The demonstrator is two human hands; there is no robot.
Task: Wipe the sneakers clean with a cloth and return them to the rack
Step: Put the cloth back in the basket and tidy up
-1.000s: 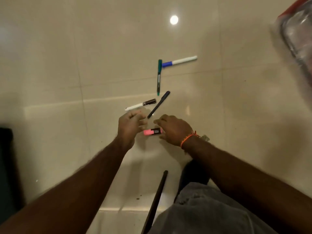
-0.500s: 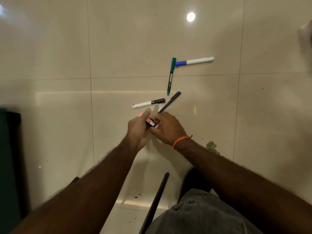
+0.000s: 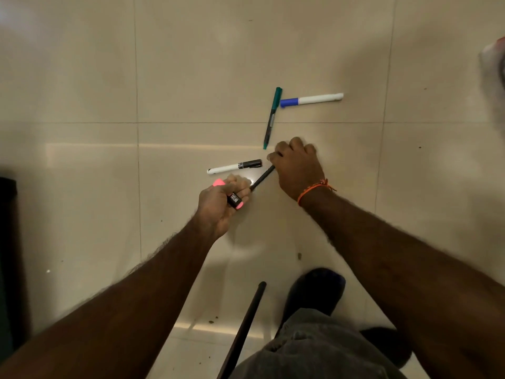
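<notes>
Honestly, I see no sneakers, cloth or rack anywhere in view, so the biggest risk I judge is that this moment drifts from the task altogether. My left hand (image 3: 218,203) has its fingers curled round a pink highlighter (image 3: 228,194), both ends poking out of the fist. My right hand (image 3: 296,166) is curled round the upper end of a dark pen (image 3: 262,177), whose free tip reaches down almost to the left knuckles. Just left of that grip lies a white marker (image 3: 233,167); beyond it, a green pen (image 3: 272,117) and a blue-capped marker (image 3: 311,99) rest on the tiled floor (image 3: 82,105). With both fists full, gathering more could make something slip and roll away on the glossy tile.
</notes>
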